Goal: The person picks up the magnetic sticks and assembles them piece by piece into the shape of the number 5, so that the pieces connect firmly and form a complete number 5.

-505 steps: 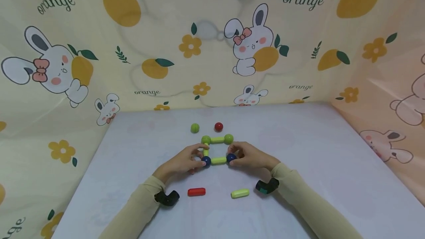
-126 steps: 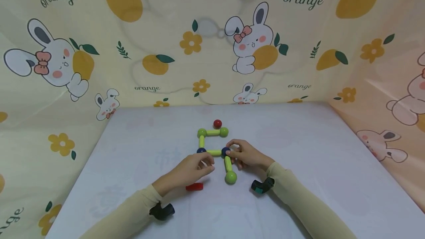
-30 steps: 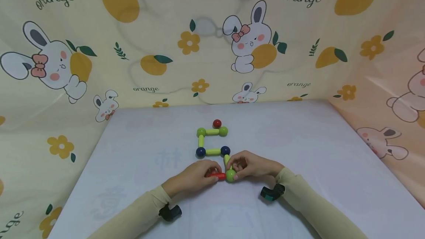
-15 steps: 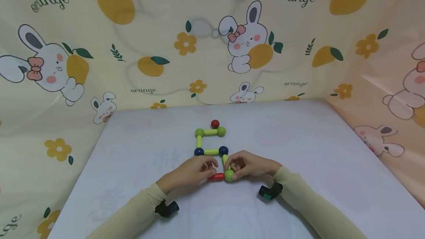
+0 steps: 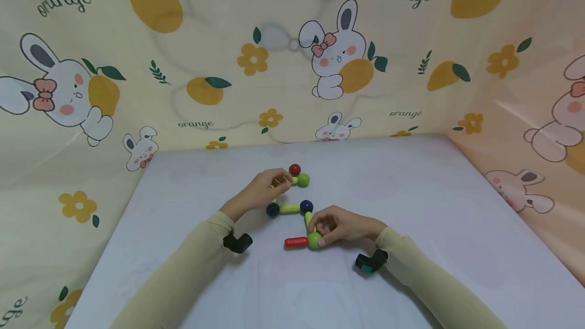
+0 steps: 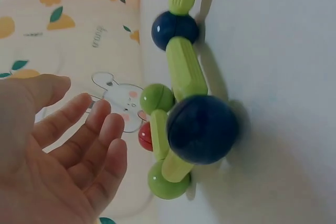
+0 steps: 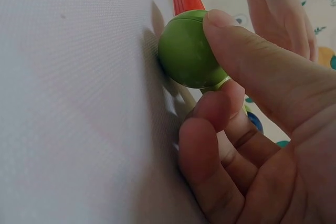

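Pieces of a ball-and-stick building toy form a chain on the table. My right hand [image 5: 343,225] pinches the nearest green ball [image 5: 314,240] between thumb and fingers. A red stick [image 5: 296,242] extends left from that ball. A yellow-green stick [image 5: 308,220] runs from it up to a dark blue ball [image 5: 306,206]; another stick [image 5: 290,209] leads left to a second blue ball [image 5: 272,210]. My left hand [image 5: 258,192] hovers over the far-left corner, fingers loosely bent and holding nothing in the left wrist view. It hides the far-left green ball [image 6: 168,181] from the head view.
A loose red ball [image 5: 294,169] sits just behind the far-right green ball [image 5: 303,180]. The white tabletop [image 5: 388,182] stretches around the chain. A printed cloth [image 5: 205,29] hangs behind it and at the sides.
A loose green ball, a yellow-green stick and the red stick have joined the chain. My left hand has let go of the red stick and moved to the far end; the right stays at the green ball.
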{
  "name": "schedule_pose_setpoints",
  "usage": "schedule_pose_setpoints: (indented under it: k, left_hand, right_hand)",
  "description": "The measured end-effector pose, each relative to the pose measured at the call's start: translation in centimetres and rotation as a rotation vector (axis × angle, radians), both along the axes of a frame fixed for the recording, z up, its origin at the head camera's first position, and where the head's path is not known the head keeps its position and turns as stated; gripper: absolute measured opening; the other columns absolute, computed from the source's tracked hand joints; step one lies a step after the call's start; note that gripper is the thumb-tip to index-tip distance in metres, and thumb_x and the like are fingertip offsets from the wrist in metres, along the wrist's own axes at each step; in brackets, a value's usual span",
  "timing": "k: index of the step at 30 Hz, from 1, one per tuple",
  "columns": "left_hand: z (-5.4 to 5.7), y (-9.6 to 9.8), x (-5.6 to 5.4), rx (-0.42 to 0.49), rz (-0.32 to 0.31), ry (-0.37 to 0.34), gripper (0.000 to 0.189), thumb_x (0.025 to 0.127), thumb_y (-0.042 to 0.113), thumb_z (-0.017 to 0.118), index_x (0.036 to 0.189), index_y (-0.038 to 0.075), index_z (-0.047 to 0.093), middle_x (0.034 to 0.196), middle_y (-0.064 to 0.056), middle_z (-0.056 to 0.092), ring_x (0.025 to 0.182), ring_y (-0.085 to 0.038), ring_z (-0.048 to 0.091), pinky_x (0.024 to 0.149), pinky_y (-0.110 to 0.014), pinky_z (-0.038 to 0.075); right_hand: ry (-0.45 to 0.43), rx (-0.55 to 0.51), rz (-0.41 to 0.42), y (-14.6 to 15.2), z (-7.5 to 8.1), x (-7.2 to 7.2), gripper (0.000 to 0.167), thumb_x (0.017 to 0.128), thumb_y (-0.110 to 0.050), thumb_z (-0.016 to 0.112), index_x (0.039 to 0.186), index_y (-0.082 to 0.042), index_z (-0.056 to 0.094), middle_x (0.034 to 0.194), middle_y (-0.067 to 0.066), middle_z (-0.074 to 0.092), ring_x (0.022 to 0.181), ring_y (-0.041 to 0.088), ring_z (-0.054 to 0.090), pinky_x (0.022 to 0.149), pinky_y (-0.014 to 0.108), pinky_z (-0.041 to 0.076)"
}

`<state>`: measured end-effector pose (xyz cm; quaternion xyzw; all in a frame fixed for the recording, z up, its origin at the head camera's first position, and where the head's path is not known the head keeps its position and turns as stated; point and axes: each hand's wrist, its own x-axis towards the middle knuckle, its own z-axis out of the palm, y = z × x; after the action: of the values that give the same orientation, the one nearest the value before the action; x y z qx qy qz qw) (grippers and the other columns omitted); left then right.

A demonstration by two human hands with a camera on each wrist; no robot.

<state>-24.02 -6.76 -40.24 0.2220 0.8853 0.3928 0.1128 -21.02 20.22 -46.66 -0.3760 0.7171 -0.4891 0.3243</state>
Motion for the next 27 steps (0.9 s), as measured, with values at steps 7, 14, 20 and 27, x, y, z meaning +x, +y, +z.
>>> schedule_pose_setpoints:
  k: [7,14,20,27]
  left_hand:
    - [-0.3,1.2,-2.8,0.039,0.052,-0.032,0.028,0.104,0.020,0.056,0.127,0.005,0.062,0.123,-0.011,0.066,0.112,-0.026,0.062,0.095,-0.037,0.054]
    - [-1.2,2.2,-5.8,0.005,0.094,-0.055,0.040,0.105,0.023,0.052,0.141,0.006,0.053,0.147,-0.020,0.052,0.135,-0.038,0.050,0.113,-0.052,0.042]
    - [-2.6,3.0,-7.2,-0.117,0.061,-0.133,0.045,0.106,0.026,0.051,0.149,0.012,0.047,0.152,-0.017,0.048,0.141,-0.034,0.045,0.119,-0.051,0.036]
    - [-3.4,3.2,-7.9,-0.148,0.076,-0.136,0.043,0.105,0.018,0.052,0.147,0.010,0.049,0.145,-0.018,0.054,0.133,-0.033,0.052,0.114,-0.047,0.043]
  right_hand:
    - [0.005,0.001,0.003,-0.1,0.1,0.0,0.028,0.090,-0.010,0.076,0.115,-0.002,0.066,0.083,-0.004,0.052,0.074,0.003,0.048,0.065,0.015,0.042]
    - [0.005,-0.010,-0.001,-0.1,-0.1,0.0,0.027,0.090,-0.010,0.076,0.115,-0.003,0.067,0.082,-0.003,0.052,0.074,0.004,0.048,0.067,0.016,0.042]
    - [-0.009,-0.032,0.012,0.0,-0.3,0.1,0.028,0.091,-0.009,0.075,0.116,-0.001,0.066,0.082,-0.003,0.052,0.075,0.003,0.049,0.067,0.017,0.042]
    - [-0.018,-0.031,0.013,0.1,0.0,0.0,0.028,0.090,-0.008,0.075,0.116,-0.001,0.066,0.082,-0.002,0.052,0.075,0.003,0.049,0.066,0.016,0.042]
